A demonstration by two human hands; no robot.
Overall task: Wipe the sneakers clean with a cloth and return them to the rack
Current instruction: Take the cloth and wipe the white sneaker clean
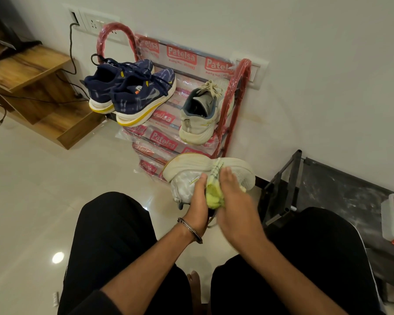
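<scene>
The person sits with knees apart, and both hands are out in front over the floor. The left hand (197,201) grips the white sneaker (205,176) from below, turned on its side so the sole faces away from them. The right hand (231,201) is blurry, but its fingers look fairly straight, pressing a yellow-green cloth (214,192) onto the shoe's side near the sole.

I think this is the wiping step. To do it well, hold the shoe firm, rub along the sole edge, and turn the shoe bit by bit so no side gets missed. A loose lace hangs under the hands and could get caught in the cloth.

Just past the hands stands the red shoe rack (241,87), wrapped in plastic, against the wall. The other white sneaker (200,114) sits on its right side, with room beside it. A pair of blue sneakers (132,92) fills the left. To the right, near the knee, a black metal frame (280,194) could bump an elbow.
</scene>
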